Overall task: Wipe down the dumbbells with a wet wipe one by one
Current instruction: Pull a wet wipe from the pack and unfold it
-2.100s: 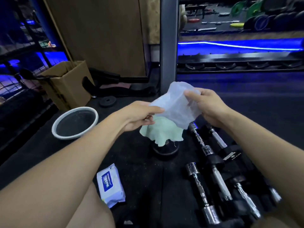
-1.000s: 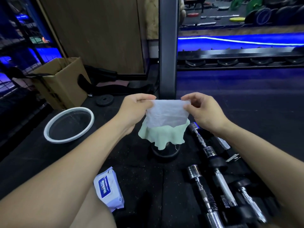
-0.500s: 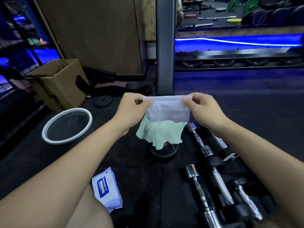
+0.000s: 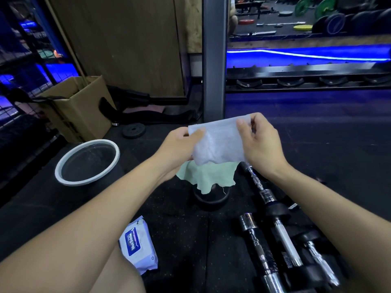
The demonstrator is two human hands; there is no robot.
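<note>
A white wet wipe [image 4: 218, 142] is stretched in the air between both hands. My left hand [image 4: 179, 146] pinches its left edge and my right hand [image 4: 261, 144] pinches its top right corner. Beneath the wipe, a pale green cloth [image 4: 208, 176] drapes over an upright dark dumbbell [image 4: 210, 198]. Several dumbbells with chrome handles [image 4: 283, 244] lie side by side on the black floor at the lower right. A pack of wet wipes [image 4: 138, 246] lies on the floor by my left forearm.
A round white-rimmed bowl [image 4: 87, 162] sits on the floor at the left, with a cardboard box [image 4: 78, 106] behind it. A small weight plate [image 4: 133, 130] lies near a grey upright post [image 4: 213, 60]. A dumbbell rack [image 4: 306, 79] runs along the back right.
The crumpled wipe has been pulled out flat between both hands. My right hand has lifted its corner a little higher, tilting the wipe.
</note>
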